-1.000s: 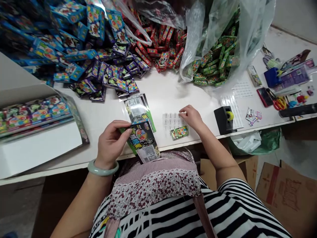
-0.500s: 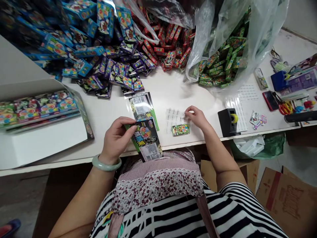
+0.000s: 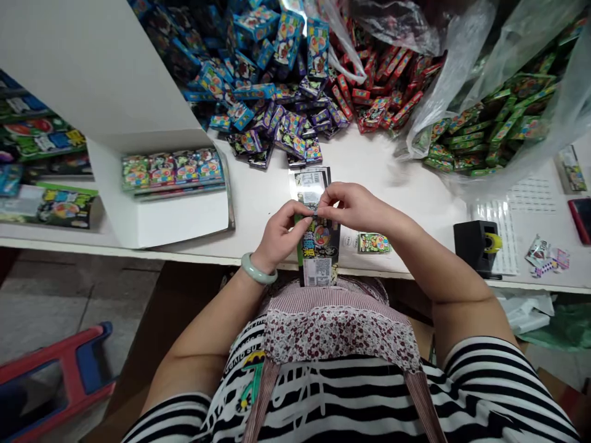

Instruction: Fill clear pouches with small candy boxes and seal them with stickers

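My left hand (image 3: pixel 282 232) pinches the upper left edge of a flat black printed candy pack (image 3: pixel 317 252), which hangs slightly over the table's front edge. At the pack's top edge, the thumb and forefinger of my right hand (image 3: pixel 353 205) are pressed together, touching or nearly touching my left fingertips. Whatever lies between the right fingers is too small and hidden to make out. Another similar pack (image 3: pixel 310 180) lies flat just behind. To the right, a clear sheet of round stickers (image 3: pixel 348 240) is partly covered by a small green candy box (image 3: pixel 373 243) and my right forearm.
An open white carton (image 3: pixel 184 224) at left holds rows of small boxes. Piles of blue boxes (image 3: pixel 256 24), purple boxes (image 3: pixel 290 132), red boxes (image 3: pixel 373 114) and bagged green boxes (image 3: pixel 480 138) line the back. A black tape dispenser (image 3: pixel 475 246) stands at right.
My right hand has moved left from the sticker sheet to the top edge of the pack. My left hand still holds the pack, now more upright. The view has swung left.
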The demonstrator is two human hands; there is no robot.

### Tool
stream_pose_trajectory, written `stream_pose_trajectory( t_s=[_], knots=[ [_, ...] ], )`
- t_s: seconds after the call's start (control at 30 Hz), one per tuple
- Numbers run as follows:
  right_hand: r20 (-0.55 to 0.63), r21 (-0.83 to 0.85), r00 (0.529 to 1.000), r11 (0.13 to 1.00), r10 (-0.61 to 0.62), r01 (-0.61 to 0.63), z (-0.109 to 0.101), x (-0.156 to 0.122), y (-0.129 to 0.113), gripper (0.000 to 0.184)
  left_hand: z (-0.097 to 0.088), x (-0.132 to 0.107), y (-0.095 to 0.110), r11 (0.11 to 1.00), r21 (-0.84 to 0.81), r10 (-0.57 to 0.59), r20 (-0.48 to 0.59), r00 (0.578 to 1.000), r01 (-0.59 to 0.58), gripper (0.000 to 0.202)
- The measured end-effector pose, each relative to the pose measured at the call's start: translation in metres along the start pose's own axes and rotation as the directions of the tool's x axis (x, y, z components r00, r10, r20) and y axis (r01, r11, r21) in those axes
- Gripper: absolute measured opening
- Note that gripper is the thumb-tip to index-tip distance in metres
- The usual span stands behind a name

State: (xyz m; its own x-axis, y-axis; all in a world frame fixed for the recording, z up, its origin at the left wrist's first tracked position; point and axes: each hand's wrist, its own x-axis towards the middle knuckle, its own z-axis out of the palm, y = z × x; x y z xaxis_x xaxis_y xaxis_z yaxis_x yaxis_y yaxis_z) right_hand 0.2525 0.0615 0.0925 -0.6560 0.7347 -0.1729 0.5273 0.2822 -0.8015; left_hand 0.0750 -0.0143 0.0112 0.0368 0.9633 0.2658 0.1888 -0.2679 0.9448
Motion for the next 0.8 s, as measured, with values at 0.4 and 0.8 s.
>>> stream_pose_trajectory(
  t_s=[0.4, 0.8],
  knots=[
    [0.029, -0.096, 0.993, 0.989, 0.115, -0.112, 0.004, 0.013, 0.001, 0.013, 0.006, 0.002, -0.005, 0.999, -0.033, -0.019, -0.032, 0.999, 0.018, 0.016],
    [0.301, 0.449, 0.888, 0.770, 0.348, -0.454, 0.021, 0.023, 0.031, 0.006, 0.009, -0.012, -0.013, 0.985, -0.116, -0.133, -0.052, 0.990, 0.126, 0.040]
  ],
)
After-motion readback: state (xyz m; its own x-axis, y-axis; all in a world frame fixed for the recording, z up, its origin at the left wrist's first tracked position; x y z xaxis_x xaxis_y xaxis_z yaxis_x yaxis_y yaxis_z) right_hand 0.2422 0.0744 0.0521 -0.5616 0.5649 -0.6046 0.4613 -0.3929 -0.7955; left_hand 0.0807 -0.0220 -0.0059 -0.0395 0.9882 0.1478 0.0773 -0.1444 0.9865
